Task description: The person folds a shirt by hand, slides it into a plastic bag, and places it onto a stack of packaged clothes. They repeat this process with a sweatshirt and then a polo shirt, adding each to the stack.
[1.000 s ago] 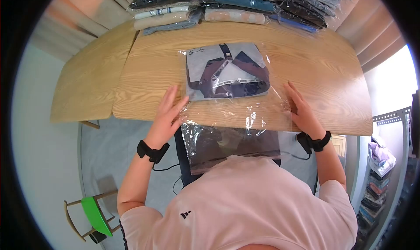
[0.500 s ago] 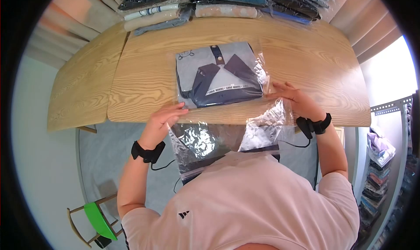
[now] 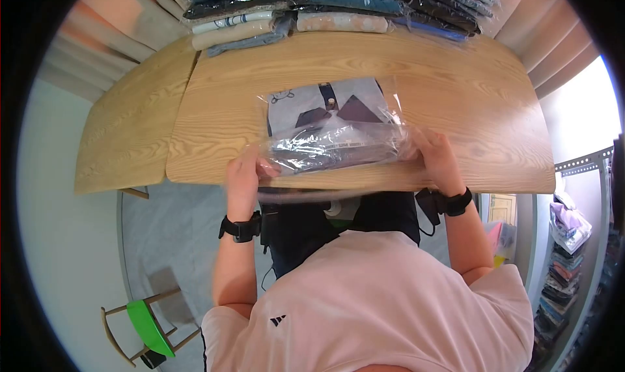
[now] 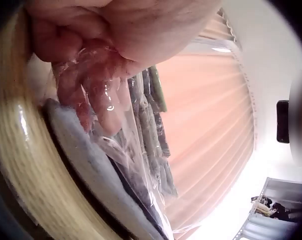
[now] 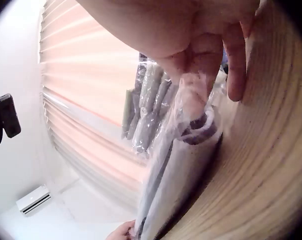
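A folded grey garment (image 3: 293, 113) with a dark collar lies in a clear plastic bag (image 3: 338, 139) near the table's front edge. The bag's loose lower part is turned up over the garment's near half. At its left end my left hand (image 3: 245, 175) grips the plastic; in the left wrist view, film stretches over the fingers (image 4: 107, 107) beside the garment's edge (image 4: 86, 160). My right hand (image 3: 439, 158) holds the other end, slightly blurred. The right wrist view shows the thumb and fingers at the crumpled film, above the rolled garment edge (image 5: 178, 170).
Stacks of bagged folded clothes (image 3: 351, 4) stand along the back of the wooden table (image 3: 221, 105). To the left, below the table, is a chair with a green back (image 3: 150, 326). A metal rack (image 3: 579, 170) with more bagged clothes stands at the right.
The bag's loose lower part hung off the table edge over the lap; now both hands have brought it up over the garment. The hands went from spread fingers to gripping the plastic.
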Motion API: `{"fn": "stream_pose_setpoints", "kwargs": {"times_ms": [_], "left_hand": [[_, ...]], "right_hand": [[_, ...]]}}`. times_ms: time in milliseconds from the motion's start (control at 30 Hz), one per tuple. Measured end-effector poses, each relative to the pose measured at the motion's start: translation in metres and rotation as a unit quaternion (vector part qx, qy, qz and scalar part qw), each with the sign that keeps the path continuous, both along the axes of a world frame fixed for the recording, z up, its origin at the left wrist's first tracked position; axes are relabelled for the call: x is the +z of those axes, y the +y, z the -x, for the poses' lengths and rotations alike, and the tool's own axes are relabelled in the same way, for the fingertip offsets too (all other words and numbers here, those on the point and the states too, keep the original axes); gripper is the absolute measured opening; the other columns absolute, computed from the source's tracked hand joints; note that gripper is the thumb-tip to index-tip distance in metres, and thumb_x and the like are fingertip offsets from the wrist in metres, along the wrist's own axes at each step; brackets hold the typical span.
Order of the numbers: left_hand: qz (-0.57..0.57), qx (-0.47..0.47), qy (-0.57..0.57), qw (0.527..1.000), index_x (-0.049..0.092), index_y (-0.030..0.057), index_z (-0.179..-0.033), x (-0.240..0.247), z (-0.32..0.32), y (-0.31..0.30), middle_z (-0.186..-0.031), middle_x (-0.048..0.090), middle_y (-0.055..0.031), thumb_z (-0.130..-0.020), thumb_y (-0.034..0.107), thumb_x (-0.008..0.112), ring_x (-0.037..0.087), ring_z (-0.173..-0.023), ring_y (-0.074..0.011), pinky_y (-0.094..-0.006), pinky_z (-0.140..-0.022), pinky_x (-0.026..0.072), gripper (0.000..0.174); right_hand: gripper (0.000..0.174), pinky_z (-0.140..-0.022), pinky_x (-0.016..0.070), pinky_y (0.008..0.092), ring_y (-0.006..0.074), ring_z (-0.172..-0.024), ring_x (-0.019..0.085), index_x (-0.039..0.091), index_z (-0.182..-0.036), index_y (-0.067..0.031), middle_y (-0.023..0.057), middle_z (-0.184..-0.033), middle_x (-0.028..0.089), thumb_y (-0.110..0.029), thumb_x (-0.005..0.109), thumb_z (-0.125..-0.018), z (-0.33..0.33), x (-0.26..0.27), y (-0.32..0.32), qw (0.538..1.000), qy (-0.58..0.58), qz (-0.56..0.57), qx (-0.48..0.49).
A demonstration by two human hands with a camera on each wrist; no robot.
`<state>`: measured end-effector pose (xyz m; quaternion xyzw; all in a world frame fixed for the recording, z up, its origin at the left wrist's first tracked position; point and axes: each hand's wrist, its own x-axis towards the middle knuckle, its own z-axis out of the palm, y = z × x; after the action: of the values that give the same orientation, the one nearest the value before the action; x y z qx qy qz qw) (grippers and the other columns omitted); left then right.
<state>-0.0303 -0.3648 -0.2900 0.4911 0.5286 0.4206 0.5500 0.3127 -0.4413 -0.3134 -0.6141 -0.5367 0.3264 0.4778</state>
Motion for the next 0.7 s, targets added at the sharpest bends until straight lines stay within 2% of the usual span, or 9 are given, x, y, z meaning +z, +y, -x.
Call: {"fn": "stream_pose_setpoints", "kwargs": {"times_ms": [33, 67, 133, 200, 333, 400, 533, 633, 700], "left_hand": [[-0.003, 0.001, -0.001, 1.0, 0.06, -0.0027, -0.061, -0.002, -0.001, 0.003, -0.064, 0.064, -0.0135, -0.096, 0.029, 0.041, 0.063, -0.063, -0.0204, -0.0282, -0.063, 0.0468, 0.051], [0.011, 0.024, 0.003, 1.0, 0.059, -0.0018, -0.059, -0.005, -0.002, 0.006, -0.062, 0.062, -0.0129, -0.095, 0.028, 0.042, 0.062, -0.059, -0.02, -0.028, -0.06, 0.0462, 0.049], [0.023, 0.048, 0.006, 0.999, 0.057, -0.0009, -0.057, -0.01, -0.002, 0.01, -0.059, 0.061, -0.0124, -0.094, 0.026, 0.043, 0.06, -0.055, -0.0197, -0.0278, -0.058, 0.0457, 0.047], [0.005, 0.023, 0.03, 0.999, 0.057, -0.0017, -0.062, -0.012, -0.001, 0.011, -0.056, 0.059, -0.0108, -0.091, 0.023, 0.046, 0.057, -0.049, -0.0187, -0.0275, -0.052, 0.0443, 0.039], [0.01, 0.025, 0.026, 0.999, 0.057, -0.0024, -0.065, -0.009, -0.002, 0.009, -0.054, 0.057, -0.0094, -0.089, 0.018, 0.047, 0.057, -0.049, -0.0173, -0.0272, -0.05, 0.0435, 0.033], [0.014, 0.032, 0.036, 0.999, 0.056, 0.0024, -0.063, -0.01, -0.002, 0.009, -0.053, 0.056, -0.0064, -0.087, 0.021, 0.049, 0.055, -0.051, -0.0126, -0.022, -0.047, 0.0388, 0.031], [-0.028, 0.013, 0.056, 0.998, 0.059, 0.0017, -0.067, 0.011, -0.013, 0.002, -0.058, 0.058, -0.0055, -0.092, 0.028, 0.05, 0.055, -0.05, -0.0111, -0.0217, -0.048, 0.0402, 0.037], [-0.043, 0.067, 0.011, 0.997, 0.059, 0.0048, -0.067, 0.008, -0.011, 0.002, -0.06, 0.059, -0.0034, -0.093, 0.035, 0.051, 0.054, -0.05, -0.0085, -0.0206, -0.046, 0.0362, 0.04], [-0.039, -0.008, 0.026, 0.999, 0.058, 0.0055, -0.07, -0.019, 0.008, 0.015, -0.057, 0.056, -0.0016, -0.094, 0.037, 0.049, 0.047, -0.05, -0.006, -0.0204, -0.044, 0.0332, 0.04]], "right_hand": [[0.037, -0.054, 0.04, 0.0215, 0.007, -0.057, 0.051, 0.06, -0.071, 0.0008, 0.0009, -0.064, 0.058, -0.024, 0.049, -0.096, 0.006, -0.001, 0.002, 0.991, -0.072, -0.107, -0.038], [0.037, -0.054, 0.04, 0.0215, 0.007, -0.057, 0.051, 0.06, -0.071, 0.0008, 0.0009, -0.064, 0.058, -0.024, 0.049, -0.096, 0.008, 0.002, 0.003, 0.991, -0.072, -0.111, -0.037], [0.038, -0.051, 0.0362, 0.0203, 0.0051, -0.055, 0.048, 0.059, -0.07, -0.0006, -0.0015, -0.06, 0.055, -0.026, 0.05, -0.096, 0.012, 0.012, 0.005, 0.988, 0.085, 0.09, -0.092], [0.039, -0.05, 0.0355, 0.0204, 0.0051, -0.054, 0.047, 0.058, -0.068, -0.0013, -0.0016, -0.059, 0.054, -0.027, 0.05, -0.096, 0.016, 0.01, 0.005, 0.987, 0.094, 0.082, -0.106], [0.041, -0.05, 0.0354, 0.0206, 0.0058, -0.052, 0.046, 0.056, -0.064, -0.0027, -0.0013, -0.057, 0.052, -0.029, 0.05, -0.096, 0.016, 0.002, 0.007, 0.987, 0.069, 0.06, -0.132], [0.042, -0.05, 0.0357, 0.0207, 0.006, -0.051, 0.046, 0.055, -0.064, -0.0027, -0.001, -0.056, 0.052, -0.029, 0.05, -0.096, 0.017, 0.006, 0.007, 0.986, 0.085, 0.059, -0.128], [0.042, -0.048, 0.0386, 0.0238, 0.0083, -0.05, 0.049, 0.058, -0.065, 0.0028, 0.0019, -0.055, 0.054, -0.025, 0.05, -0.095, 0.017, 0.006, 0.006, 0.987, 0.094, 0.041, -0.127], [0.044, -0.046, 0.0379, 0.0244, 0.0087, -0.047, 0.048, 0.056, -0.063, 0.0023, 0.002, -0.053, 0.053, -0.026, 0.05, -0.095, 0.017, -0.001, 0.007, 0.985, 0.1, 0.033, -0.137], [0.045, -0.045, 0.0372, 0.0245, 0.0088, -0.046, 0.047, 0.055, -0.062, 0.0018, 0.0018, -0.052, 0.052, -0.027, 0.05, -0.095, 0.02, 0.003, 0.007, 0.984, 0.108, 0.031, -0.14]]}}
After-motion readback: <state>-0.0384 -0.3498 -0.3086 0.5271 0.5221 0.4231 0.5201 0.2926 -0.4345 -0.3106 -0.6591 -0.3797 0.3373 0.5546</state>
